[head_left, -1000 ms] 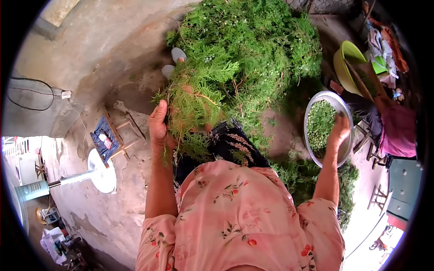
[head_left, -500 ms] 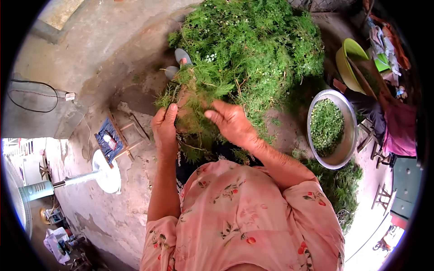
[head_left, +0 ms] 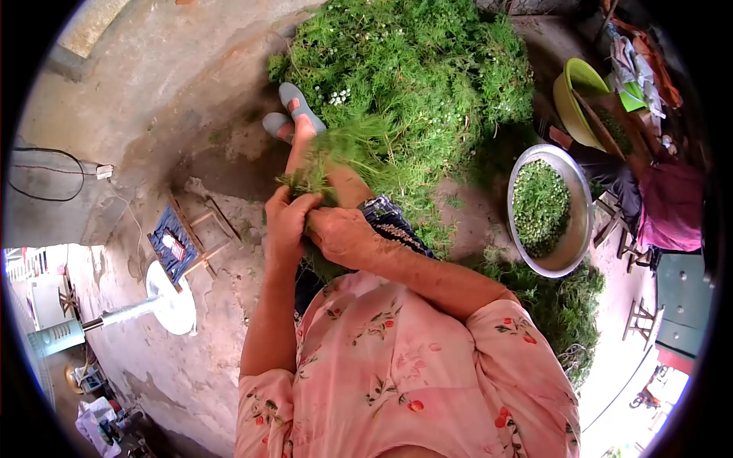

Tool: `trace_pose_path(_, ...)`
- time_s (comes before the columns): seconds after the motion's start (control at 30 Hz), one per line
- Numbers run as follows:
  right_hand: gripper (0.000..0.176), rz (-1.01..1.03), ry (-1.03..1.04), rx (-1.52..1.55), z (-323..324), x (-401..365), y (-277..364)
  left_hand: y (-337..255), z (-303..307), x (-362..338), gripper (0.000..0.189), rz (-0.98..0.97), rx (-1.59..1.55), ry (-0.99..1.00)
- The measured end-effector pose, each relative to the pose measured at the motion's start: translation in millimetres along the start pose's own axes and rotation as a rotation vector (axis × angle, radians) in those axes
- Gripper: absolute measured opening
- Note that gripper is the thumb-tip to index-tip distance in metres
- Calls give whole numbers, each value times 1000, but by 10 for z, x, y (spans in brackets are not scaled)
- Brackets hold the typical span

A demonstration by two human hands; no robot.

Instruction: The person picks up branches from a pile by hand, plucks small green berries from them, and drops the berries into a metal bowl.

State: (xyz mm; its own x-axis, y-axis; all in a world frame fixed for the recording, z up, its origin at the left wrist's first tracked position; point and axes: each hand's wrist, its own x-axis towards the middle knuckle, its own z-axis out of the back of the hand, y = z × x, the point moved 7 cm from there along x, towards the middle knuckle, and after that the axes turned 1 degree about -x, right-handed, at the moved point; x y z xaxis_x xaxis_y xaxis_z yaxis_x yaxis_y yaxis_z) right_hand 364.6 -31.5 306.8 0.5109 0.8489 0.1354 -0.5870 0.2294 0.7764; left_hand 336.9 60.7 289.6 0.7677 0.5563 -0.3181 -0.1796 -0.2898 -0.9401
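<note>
My left hand [head_left: 287, 223] is closed around the stems of a feathery green sprig [head_left: 336, 160], held over my lap and blurred at its tips. Pressed up against it, my right hand [head_left: 341, 235] has its fingers curled at the base of the sprig; what exactly they pinch is hidden. Beyond my feet and knees spreads a big heap of leafy green branches [head_left: 427, 84] with small pale bits among them. To the right, a metal basin [head_left: 584, 221] contains small pale-green pieces mixed with leafy bits [head_left: 540, 202].
More cut greenery [head_left: 565, 313] lies below the basin. A yellow-green tub [head_left: 565, 107] stands behind it, beside a person in pink and dark clothing [head_left: 672, 206]. On the left are a blue-seated stool [head_left: 174, 243], a standing fan [head_left: 57, 340] and a cable [head_left: 46, 200].
My right hand has come left and down to meet my left hand at the stems. The sprig has shifted, baring my knee and shoes. The view has moved slightly.
</note>
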Motion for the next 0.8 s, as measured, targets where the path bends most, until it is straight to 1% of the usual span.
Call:
trace_pose_path(0.03, 14, -53, -45, 19, 18, -6, -31, 13, -1, 24, 12, 2, 1, 0)
trace_pose_path(0.07, 14, -55, -47, 20, 28, 7, -36, -76, 68, 36, 10, -138, 119, -105)
trace_pose_path(0.1, 16, -104, -70, 116, 71, 30, -83, -160, 120, 38, 8, -277, 237, -208)
trace_pose_path(0.13, 19, -155, -92, 211, 93, 27, -129, -211, 144, 63, 8, -360, 383, -248)
trace_pose_path(0.17, 19, -160, -93, 212, 78, 23, -137, -189, 142, 88, 8, -356, 384, -244)
trace_pose_path(0.23, 26, -238, -153, 614, 31, 32, -215, -222, 112, 94, 11, -395, 542, -350)
trace_pose_path(0.27, 33, -520, -14, 614, -89, -7, -308, -181, 108, 149, 11, -389, 534, -317)
trace_pose_path(0.3, 37, -630, 21, 649, -81, -73, -285, -186, 158, 211, 12, -457, 629, -335)
trace_pose_path(0.33, 36, -505, -59, 559, -66, -49, -295, -169, 131, 256, 14, -527, 720, -348)
trace_pose_path(0.37, 36, -380, -127, 463, 42, -61, -252, -140, 14, 279, 14, -516, 708, -299)
trace_pose_path(0.4, 36, -409, -145, 452, 126, -178, -297, -195, -46, 258, 15, -562, 705, -342)
trace_pose_path(0.43, 33, -530, -11, 691, 183, -262, -195, -271, -39, 240, 17, -606, 706, -400)
trace_pose_path(0.47, 32, -637, 130, 935, 146, -331, -110, -307, 108, 296, 20, -529, 745, -508)
trace_pose_path(0.5, 25, -4, -57, 307, 201, -362, 65, -345, 319, 401, 23, -455, 779, -617)
trace_pose_path(0.57, 22, 57, -109, 481, 474, -708, 296, -271, 1136, 677, 26, -514, 562, -724)
trace_pose_path(0.6, 20, 296, -164, 663, 594, -776, 139, -403, 1059, 612, 26, -512, 563, -724)
trace_pose_path(0.63, 17, 547, -214, 845, 757, -854, -73, -534, 1047, 511, 27, -377, 226, -724)
trace_pose_path(0.67, 17, 61, -360, 450, 1276, -900, -61, -527, 1042, 467, 28, -239, -104, -705)
trace_pose_path(0.7, 19, -207, -542, 361, 1565, -1015, -239, -504, 1118, 492, 28, -239, -98, -704)
trace_pose_path(0.73, 16, -120, -655, 22, 1881, -1142, -357, -375, 1156, 612, 29, -166, -270, -523)
trace_pose_path(0.77, 12, -191, -777, -58, 2092, -1315, -599, -287, 1137, 693, 30, -98, -442, -344)
trace_pose_path(0.8, 6, -304, -918, -244, 2363, -1496, -622, -318, 1010, 624, 30, -133, -434, -254)
